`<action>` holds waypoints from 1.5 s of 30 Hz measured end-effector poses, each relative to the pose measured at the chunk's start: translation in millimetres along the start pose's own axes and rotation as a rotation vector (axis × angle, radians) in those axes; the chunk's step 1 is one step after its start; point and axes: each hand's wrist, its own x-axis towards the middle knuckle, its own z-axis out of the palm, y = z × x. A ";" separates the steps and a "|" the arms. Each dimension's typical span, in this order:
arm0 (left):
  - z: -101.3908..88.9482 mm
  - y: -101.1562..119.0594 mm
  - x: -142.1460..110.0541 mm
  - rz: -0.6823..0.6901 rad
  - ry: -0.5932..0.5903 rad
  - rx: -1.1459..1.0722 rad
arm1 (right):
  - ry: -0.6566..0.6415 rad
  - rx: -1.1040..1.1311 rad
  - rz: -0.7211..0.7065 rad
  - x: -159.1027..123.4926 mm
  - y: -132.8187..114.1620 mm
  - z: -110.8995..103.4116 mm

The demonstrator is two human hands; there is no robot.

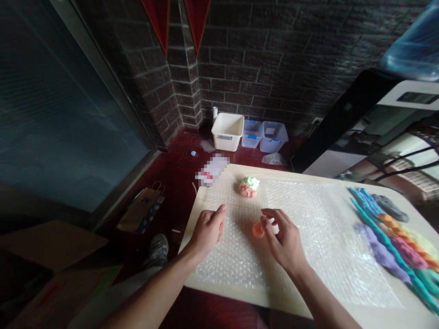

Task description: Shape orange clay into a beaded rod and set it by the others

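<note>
My left hand [208, 228] hovers over the left part of the bubble wrap [236, 265], fingers curled in and thumb laid along them. Whatever its fingers may hold is hidden. Close to the wrap, my right hand [283, 235] is bent, with a gap between thumb and index finger. Just left of its thumb is a small orange lump [258, 230], soft and clay-like; contact between them is unclear. Farther back sits a clay-like lump, pale green [251, 182] on top and salmon pink [247, 191] below.
Coloured rope-like and lumpy pieces, including a teal strand [380, 237] and a purple one [380, 256], lie along the right side of the wooden table [274, 172]. Beyond it stand a cream bin [227, 137] and clear boxes [273, 139]. A paper bag [139, 210] is on the floor.
</note>
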 end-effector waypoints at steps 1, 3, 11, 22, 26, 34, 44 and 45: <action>-0.1 0.2 -0.3 -0.003 -0.001 -0.005 | -0.003 -0.003 0.003 0.0 0.3 0.0; -0.3 0.1 -0.6 -0.010 0.002 -0.019 | -0.012 -0.007 0.007 0.3 0.8 0.0; -1.1 -2.0 -0.1 -0.057 -0.009 -0.060 | -0.031 -0.033 -0.021 -0.3 -6.2 -0.1; -8.9 -8.9 2.0 -0.097 0.010 -0.109 | -0.148 -0.128 0.030 -4.1 -10.5 -4.3; -8.5 -11.5 3.7 -0.090 -0.006 -0.096 | -0.220 -0.291 0.075 -4.2 -13.4 -0.7; -7.1 -8.4 6.9 -0.119 0.033 -0.130 | -0.239 -0.213 0.029 -5.7 -4.5 7.6; -8.4 -13.3 7.3 -0.050 0.006 -0.090 | 0.100 1.108 0.684 17.9 2.5 -3.8; -8.4 -13.6 7.3 -0.050 0.001 -0.086 | 0.101 1.154 0.699 19.1 1.9 -6.7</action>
